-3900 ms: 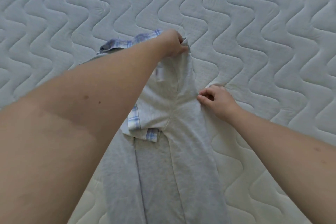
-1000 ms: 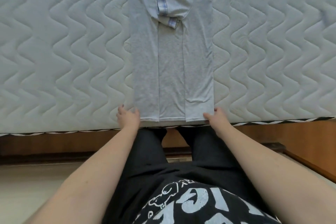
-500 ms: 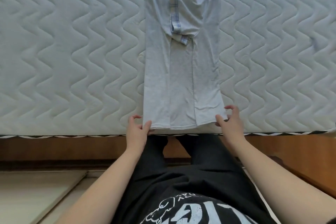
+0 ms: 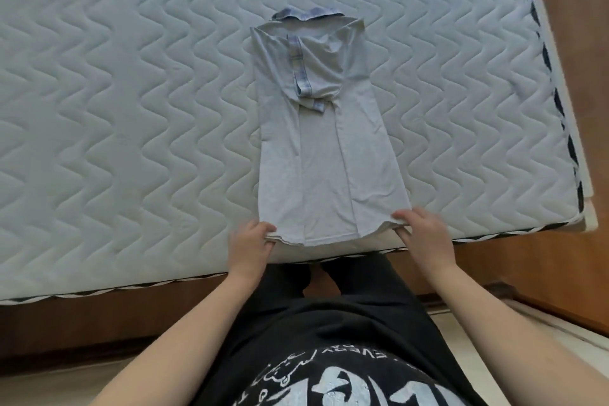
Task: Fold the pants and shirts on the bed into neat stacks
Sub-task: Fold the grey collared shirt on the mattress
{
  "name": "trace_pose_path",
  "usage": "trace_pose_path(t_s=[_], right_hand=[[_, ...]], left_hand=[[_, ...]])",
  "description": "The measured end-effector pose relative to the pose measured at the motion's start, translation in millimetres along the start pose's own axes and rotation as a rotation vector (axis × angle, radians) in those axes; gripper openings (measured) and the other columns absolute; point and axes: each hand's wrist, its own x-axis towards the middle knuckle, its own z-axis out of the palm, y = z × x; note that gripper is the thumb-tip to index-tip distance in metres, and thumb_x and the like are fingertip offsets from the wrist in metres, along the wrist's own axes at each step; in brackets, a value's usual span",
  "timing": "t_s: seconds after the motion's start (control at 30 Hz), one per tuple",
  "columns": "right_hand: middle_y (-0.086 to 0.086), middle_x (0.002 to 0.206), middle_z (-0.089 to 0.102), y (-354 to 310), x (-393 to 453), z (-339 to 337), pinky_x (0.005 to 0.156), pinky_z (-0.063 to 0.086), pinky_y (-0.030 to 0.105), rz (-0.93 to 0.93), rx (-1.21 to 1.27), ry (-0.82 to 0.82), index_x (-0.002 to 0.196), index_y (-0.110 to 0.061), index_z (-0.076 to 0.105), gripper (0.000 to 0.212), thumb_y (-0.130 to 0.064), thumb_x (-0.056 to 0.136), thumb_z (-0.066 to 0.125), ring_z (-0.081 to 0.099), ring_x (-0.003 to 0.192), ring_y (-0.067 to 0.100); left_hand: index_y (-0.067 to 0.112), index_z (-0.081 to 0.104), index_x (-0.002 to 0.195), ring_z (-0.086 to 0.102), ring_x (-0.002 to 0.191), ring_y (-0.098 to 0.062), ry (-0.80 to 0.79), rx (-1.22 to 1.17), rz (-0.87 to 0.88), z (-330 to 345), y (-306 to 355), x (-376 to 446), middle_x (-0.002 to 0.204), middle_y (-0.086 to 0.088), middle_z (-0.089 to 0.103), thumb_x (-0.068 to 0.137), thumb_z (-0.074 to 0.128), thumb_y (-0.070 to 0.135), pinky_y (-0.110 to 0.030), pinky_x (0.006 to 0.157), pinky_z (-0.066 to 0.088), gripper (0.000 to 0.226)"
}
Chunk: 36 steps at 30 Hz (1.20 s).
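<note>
Shirt (image 4: 324, 155): grey, sides and sleeves already folded in to a long strip; lies flat on the bed (image 4: 115, 109), collar (image 4: 304, 15) at the far end, hem at the near edge of the mattress.
Left hand (image 4: 251, 241): I read it as pinching the near left hem corner, thumb on top, fingers tucked under the cloth.
Right hand (image 4: 420, 229): pinching the near right hem corner the same way.
Step in hand (my judgement): lifting the hem to fold it up toward the collar.
How I would run it: raise both corners together and level, keep the hem taut between the hands so the folded-in side panels do not fan open, lay the hem square just below the collar, then smooth flat.
Risk: right side of the strip flares wider near the hem; uneven pull could skew the fold.
Pants: none in view.
</note>
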Motion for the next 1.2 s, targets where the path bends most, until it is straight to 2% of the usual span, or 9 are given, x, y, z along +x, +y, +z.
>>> trace_pose_path(t_s=[0.07, 0.17, 0.3, 0.4, 0.5, 0.67, 0.93, 1.07, 1.2], right_hand=[[0.010, 0.079, 0.059, -4, -1, -7, 0.063, 0.040, 0.039, -0.064, -0.090, 0.132, 0.082, -0.013, 0.074, 0.017, -0.014, 0.070, 0.086, 0.057, 0.072, 0.035], [0.014, 0.106, 0.063, -9, -2, -17, 0.078, 0.040, 0.044, -0.126, -0.156, 0.191, 0.076, -0.013, 0.071, 0.017, -0.016, 0.069, 0.086, 0.058, 0.098, 0.039], [0.010, 0.112, 0.070, -7, -2, -32, 0.089, 0.045, 0.039, -0.372, -0.158, 0.113, 0.077, -0.009, 0.065, 0.025, -0.007, 0.066, 0.088, 0.067, 0.105, 0.031], [0.010, 0.087, 0.073, 1, -1, -42, 0.071, 0.057, 0.040, -0.407, -0.118, -0.011, 0.086, -0.005, 0.069, 0.026, 0.001, 0.065, 0.084, 0.071, 0.080, 0.032], [0.004, 0.075, 0.072, 4, -8, -57, 0.068, 0.057, 0.036, -0.489, -0.142, -0.072, 0.093, -0.009, 0.071, 0.029, 0.002, 0.067, 0.079, 0.070, 0.068, 0.027], [-0.004, 0.079, 0.075, 8, -36, -78, 0.047, 0.051, 0.021, -0.619, -0.164, -0.141, 0.094, -0.021, 0.079, 0.065, 0.006, 0.036, 0.093, 0.069, 0.058, 0.017], [0.003, 0.090, 0.076, 38, -64, -83, 0.061, 0.056, 0.039, -0.452, -0.071, -0.278, 0.103, -0.019, 0.075, 0.023, -0.014, 0.081, 0.075, 0.072, 0.075, 0.029], [0.003, 0.076, 0.071, 27, -55, -83, 0.052, 0.051, 0.039, -0.437, -0.113, -0.229, 0.088, -0.018, 0.072, 0.007, -0.023, 0.085, 0.074, 0.068, 0.067, 0.029], [-0.002, 0.111, 0.066, 22, -34, -82, 0.080, 0.045, 0.038, -0.389, -0.215, -0.390, 0.116, -0.019, 0.061, 0.028, -0.034, 0.103, 0.042, 0.063, 0.099, 0.023]], left_hand=[[0.012, 0.074, 0.071, 0.061, 0.072, -0.036, 0.077, 0.107, 0.138, -14, 8, 5, 0.078, -0.011, 0.063, 0.059, 0.087, 0.004, -0.042, 0.064, 0.045, 0.019], [0.012, 0.068, 0.061, 0.065, 0.088, -0.037, 0.157, 0.255, 0.338, -35, 18, 7, 0.106, -0.016, 0.067, 0.058, 0.088, 0.003, -0.041, 0.073, 0.049, 0.022], [0.008, 0.066, 0.068, 0.072, 0.087, -0.026, 0.153, 0.236, 0.698, -52, 11, 3, 0.097, -0.010, 0.073, 0.077, 0.060, 0.004, -0.034, 0.080, 0.048, 0.011], [0.011, 0.063, 0.076, 0.067, 0.062, -0.023, 0.035, 0.255, 0.672, -63, 8, -9, 0.071, -0.003, 0.066, 0.077, 0.050, 0.014, -0.029, 0.055, 0.047, 0.013], [0.025, 0.067, 0.090, 0.065, 0.054, -0.018, -0.060, 0.347, 0.614, -70, 8, -27, 0.070, 0.008, 0.068, 0.057, 0.078, 0.020, -0.022, 0.042, 0.037, 0.035], [0.032, 0.078, 0.093, 0.067, 0.052, -0.013, -0.059, 0.297, 0.491, -65, 23, -63, 0.072, 0.011, 0.073, 0.062, 0.078, 0.022, -0.016, 0.041, 0.042, 0.033], [0.024, 0.071, 0.077, 0.064, 0.050, -0.018, -0.025, 0.289, 0.450, -61, 57, -98, 0.059, 0.006, 0.066, 0.083, 0.049, 0.046, -0.021, 0.038, 0.042, 0.032], [0.021, 0.067, 0.073, 0.060, 0.044, -0.018, 0.025, 0.417, 0.475, -62, 71, -101, 0.055, 0.006, 0.062, 0.072, 0.079, 0.026, -0.023, 0.032, 0.038, 0.013], [0.026, 0.069, 0.078, 0.059, 0.046, -0.011, -0.098, 0.543, 0.455, -69, 76, -94, 0.060, 0.012, 0.063, 0.050, 0.093, 0.025, -0.021, 0.035, 0.031, 0.038]])
